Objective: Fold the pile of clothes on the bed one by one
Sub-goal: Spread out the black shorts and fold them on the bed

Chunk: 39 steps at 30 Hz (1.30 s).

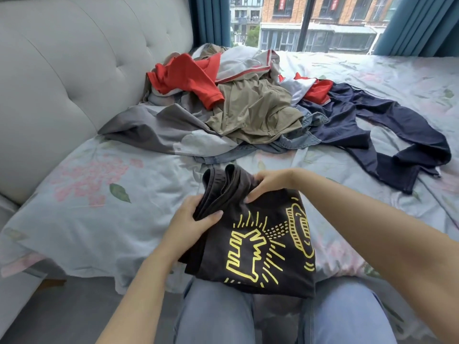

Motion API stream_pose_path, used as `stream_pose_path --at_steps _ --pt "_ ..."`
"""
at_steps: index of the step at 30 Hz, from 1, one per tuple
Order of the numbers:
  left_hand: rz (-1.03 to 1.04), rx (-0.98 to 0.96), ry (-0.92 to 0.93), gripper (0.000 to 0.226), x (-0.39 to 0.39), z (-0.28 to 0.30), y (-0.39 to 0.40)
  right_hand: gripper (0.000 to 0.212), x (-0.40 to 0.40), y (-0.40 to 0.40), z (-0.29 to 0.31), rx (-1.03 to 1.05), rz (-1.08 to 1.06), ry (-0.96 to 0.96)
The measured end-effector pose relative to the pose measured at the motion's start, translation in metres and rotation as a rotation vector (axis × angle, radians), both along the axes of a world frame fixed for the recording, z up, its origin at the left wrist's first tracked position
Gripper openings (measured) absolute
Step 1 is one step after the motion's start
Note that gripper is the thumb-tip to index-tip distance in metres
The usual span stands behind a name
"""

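Grey tufted headboard point(74, 70) runs down the left side, w/ the bed point(99, 219) in a pale floral sheet next to it. We see the left hand point(191, 224) at lower centre-left: fingers curled under a bunched edge of the black tee point(250, 256), thumb on top pinching the folds. Tee has a yellow line-art print facing up; it lies partly folded on the near edge of the bed and drapes over our knees in light blue jeans point(218, 316). Upper end of the tee is rolled into thick folds between both hands. Right hand point(270, 182) sits just right of that roll, fingers bent down onto the fabric, tips gripping the fold edge. Both hands have hold of the same garment, near each other.

Pile of clothes point(248, 103) is further back, mid-bed, well apart from the tee: grey piece at left, red shirt point(188, 78) on top-left, khaki item in the middle, white/red bits behind, denim underneath. Navy trousers point(387, 130) sprawl out to the right of the pile, legs trailing toward the right. Window point(310, 23) and teal curtains point(419, 23) at the back.
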<state>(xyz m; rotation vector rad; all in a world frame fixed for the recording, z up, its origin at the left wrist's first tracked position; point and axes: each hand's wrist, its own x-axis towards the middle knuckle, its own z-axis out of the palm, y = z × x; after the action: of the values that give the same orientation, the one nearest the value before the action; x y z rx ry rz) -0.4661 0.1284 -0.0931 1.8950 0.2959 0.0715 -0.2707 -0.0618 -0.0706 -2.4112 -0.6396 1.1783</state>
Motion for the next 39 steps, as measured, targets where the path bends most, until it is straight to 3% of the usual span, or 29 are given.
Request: stream_pose_path --at_steps 4,8,11,14,18,21,24,26,30,33,39 --pt "-0.326 -0.134 0.139 0.032 0.039 0.047 0.006 0.065 -0.019 -0.054 0.043 0.162 -0.180 0.152" --pt "-0.575 -0.021 0.231 0.039 0.100 0.085 -0.007 0.033 -0.042 -0.108 0.066 0.355 -0.394 0.218" --pt "-0.408 0.218 0.042 0.033 0.146 0.085 -0.034 0.029 -0.050 -0.129 0.045 0.509 -0.655 0.259" --pt "-0.126 0.326 -0.182 0.034 0.163 0.057 -0.063 0.041 -0.053 -0.145 -0.008 0.491 -0.821 0.167" --pt "0.103 0.408 0.048 0.058 0.120 -0.007 -0.082 0.036 -0.059 -0.164 -0.051 0.570 -1.035 0.169" --pt "0.214 0.249 0.220 0.077 0.071 -0.042 -0.087 0.036 -0.064 -0.163 -0.063 0.620 -1.098 0.091" --pt "0.212 0.060 0.303 0.080 0.053 -0.054 -0.092 0.043 -0.067 -0.157 -0.068 0.617 -1.082 0.058" --pt "0.214 -0.108 0.345 0.070 0.058 -0.051 -0.095 0.041 -0.068 -0.148 -0.060 0.623 -1.052 0.139" --pt "0.166 -0.231 0.375 0.064 0.071 -0.046 -0.091 0.049 -0.065 -0.136 -0.056 0.614 -1.038 0.168" --pt "0.154 -0.363 0.373 0.033 0.071 -0.038 -0.092 0.047 -0.066 -0.146 -0.058 0.655 -1.055 0.198" --pt "0.145 -0.411 0.267 0.040 0.076 -0.010 -0.128 0.039 -0.063 -0.196 -0.030 0.759 -1.044 0.151"
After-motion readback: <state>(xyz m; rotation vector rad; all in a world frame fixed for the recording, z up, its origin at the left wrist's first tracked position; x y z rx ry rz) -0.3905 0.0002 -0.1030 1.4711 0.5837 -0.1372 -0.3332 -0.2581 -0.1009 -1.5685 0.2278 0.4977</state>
